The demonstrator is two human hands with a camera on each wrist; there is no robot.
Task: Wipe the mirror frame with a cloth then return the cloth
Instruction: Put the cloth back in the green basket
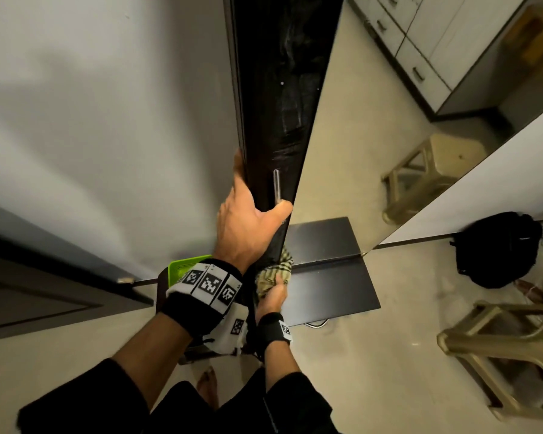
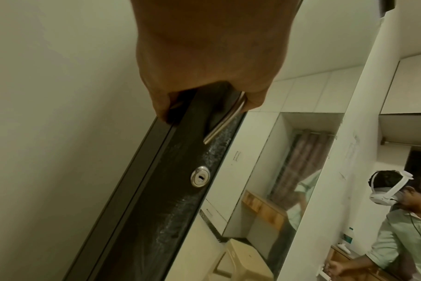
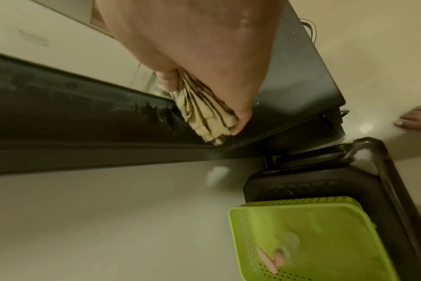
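Cloth (image 3: 206, 112) bunched in right hand (image 1: 271, 297) grip

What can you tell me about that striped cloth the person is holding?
The beige cloth with dark brown stripes looks like soft woven fabric, bunched into folds. The right hand grips it, fingers curled round it, pressing it against the glossy black mirror frame near its lower end, just above a dark shelf.
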